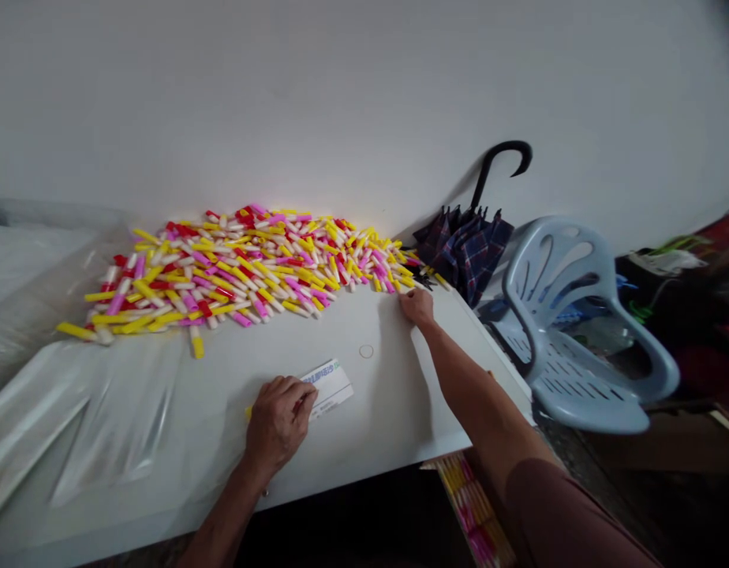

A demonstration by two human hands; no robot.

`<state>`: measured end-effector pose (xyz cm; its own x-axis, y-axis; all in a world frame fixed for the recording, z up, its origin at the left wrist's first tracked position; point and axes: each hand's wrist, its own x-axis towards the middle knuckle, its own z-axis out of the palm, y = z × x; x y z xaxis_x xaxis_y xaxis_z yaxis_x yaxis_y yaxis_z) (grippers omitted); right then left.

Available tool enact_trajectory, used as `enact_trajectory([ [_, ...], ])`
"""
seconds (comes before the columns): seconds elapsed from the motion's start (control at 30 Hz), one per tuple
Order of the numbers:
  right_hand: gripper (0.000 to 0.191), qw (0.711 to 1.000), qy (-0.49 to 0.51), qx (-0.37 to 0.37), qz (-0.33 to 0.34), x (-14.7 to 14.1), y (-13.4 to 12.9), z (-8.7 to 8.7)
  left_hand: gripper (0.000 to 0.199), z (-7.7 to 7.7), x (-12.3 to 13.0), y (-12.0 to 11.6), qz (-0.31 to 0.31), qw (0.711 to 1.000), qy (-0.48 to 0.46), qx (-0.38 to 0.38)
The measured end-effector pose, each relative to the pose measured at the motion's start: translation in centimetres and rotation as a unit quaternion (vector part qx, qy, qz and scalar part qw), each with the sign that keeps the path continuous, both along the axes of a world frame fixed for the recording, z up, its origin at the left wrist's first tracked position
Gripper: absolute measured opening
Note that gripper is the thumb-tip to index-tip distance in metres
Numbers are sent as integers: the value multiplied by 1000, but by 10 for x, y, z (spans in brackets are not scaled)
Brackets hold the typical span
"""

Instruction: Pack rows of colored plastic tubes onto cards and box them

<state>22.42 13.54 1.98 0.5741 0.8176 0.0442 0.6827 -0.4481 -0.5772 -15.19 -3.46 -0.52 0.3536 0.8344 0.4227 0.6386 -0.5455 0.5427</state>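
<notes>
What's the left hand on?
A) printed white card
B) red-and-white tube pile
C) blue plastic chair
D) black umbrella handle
A. The fingers of the left hand lie over the end of the printed white card, which sits on the table, well short of the pile of tubes.

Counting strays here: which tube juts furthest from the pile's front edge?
The white tube with the yellow end, up and left of your left hand: it points straight out of the pile, while its neighbours lie more crosswise.
</notes>
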Motion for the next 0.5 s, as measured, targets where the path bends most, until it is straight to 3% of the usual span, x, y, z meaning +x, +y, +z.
enact_trajectory([
  [0.13, 35, 998, 49, 10, 38, -11, -28, 16, 19, 1, 0, -2, 15, 999, -51, 7],
  [0.23, 42, 987, 98, -2, 127, -27, -68, 29, 18, 3, -1, -4, 17, 997, -78, 4],
  [0.3, 42, 957, 136, -35, 254, -37, -95, 40, 19, 4, -1, -5, 16, 997, -80, 0],
  [0.4, 35, 888, 140, -92, 428, -54, -124, 54, 19, 4, -1, -6, 21, 996, -85, -2],
  [0.5, 24, 857, 98, -93, 497, -82, -135, 56, 19, 5, -1, -6, 18, 997, -81, -3],
])
